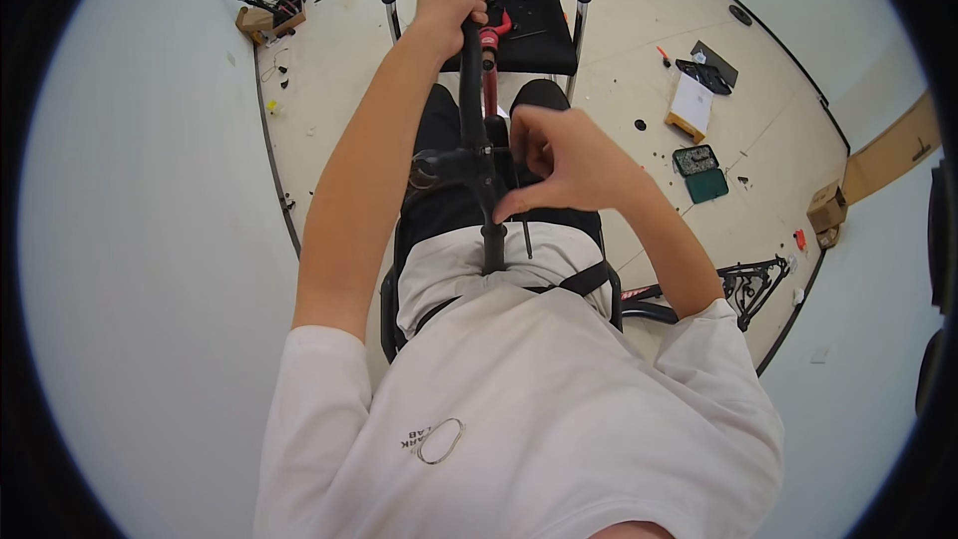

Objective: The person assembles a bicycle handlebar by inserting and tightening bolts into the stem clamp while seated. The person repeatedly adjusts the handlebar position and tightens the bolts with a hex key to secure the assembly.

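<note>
As a seated person in a white T-shirt [559,389] leans over a black bar [470,90], the left hand [451,2] wraps closely around the bar's upper stretch at 12 o'clock, fingers curled in. The bar runs from there down to 6 o'clock, its lower end at the person's lap; gripping it far from that end presumably steadies its length, with the lap serving as a rest. A short arm [451,168] juts from the bar toward 9 o'clock, ending in a rounded piece.

Just beside that junction, toward 1 o'clock, the right hand [569,160] is half curled, its thumb spread away from the bent fingers and pointing to the bar. A thin dark rod [529,240] shows below the thumb; whether the fingers have hold of it cannot be told. The hand's place near the junction suggests close work, with the left hand bracing.

At 12 o'clock, a black chair [554,45] faces the person, seemingly doubling as a bench to keep loose pieces within reach. A red part [490,38] shows before its seat. On the floor lie a white box [692,105] at 2 o'clock, an opened green case [708,187] between 2 and 3, and a carton [254,23] between 10 and 11.
</note>
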The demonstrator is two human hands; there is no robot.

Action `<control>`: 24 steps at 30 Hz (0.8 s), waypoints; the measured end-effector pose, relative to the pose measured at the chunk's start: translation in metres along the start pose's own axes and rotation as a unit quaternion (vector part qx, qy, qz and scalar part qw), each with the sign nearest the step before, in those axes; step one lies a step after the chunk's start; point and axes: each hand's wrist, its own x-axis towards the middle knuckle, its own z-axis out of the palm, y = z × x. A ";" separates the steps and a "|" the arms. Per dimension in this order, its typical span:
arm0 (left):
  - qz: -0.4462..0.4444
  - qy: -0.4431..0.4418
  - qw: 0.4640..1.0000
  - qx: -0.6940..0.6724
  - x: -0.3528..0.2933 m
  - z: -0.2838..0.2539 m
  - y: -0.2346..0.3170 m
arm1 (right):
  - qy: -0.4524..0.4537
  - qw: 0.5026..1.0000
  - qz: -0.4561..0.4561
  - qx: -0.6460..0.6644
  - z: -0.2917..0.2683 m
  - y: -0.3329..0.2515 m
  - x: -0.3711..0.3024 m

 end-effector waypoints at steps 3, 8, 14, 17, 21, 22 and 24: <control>-0.002 0.010 1.000 -0.004 -0.001 -0.008 0.002 | -0.043 0.997 0.025 -0.066 0.017 0.028 -0.001; -0.010 -0.021 1.000 -0.007 -0.006 -0.003 0.005 | 0.015 0.984 -0.026 -0.177 0.023 0.095 0.037; 0.014 -0.041 0.999 0.005 -0.018 0.024 0.011 | 0.186 0.979 -0.041 -0.069 -0.014 0.061 0.077; 0.012 -0.036 0.999 0.012 -0.019 0.028 0.010 | 0.146 0.985 -0.047 -0.072 -0.018 0.038 0.062; -0.002 -0.027 0.999 0.028 -0.018 0.026 0.008 | 0.136 0.989 -0.012 -0.058 -0.011 0.016 0.031; -0.003 -0.025 1.000 0.018 -0.017 0.025 0.008 | 0.153 0.988 -0.009 -0.036 -0.009 0.017 0.028; -0.008 -0.022 1.000 0.002 -0.018 0.023 0.009 | 0.192 0.981 -0.022 0.001 -0.007 0.019 0.028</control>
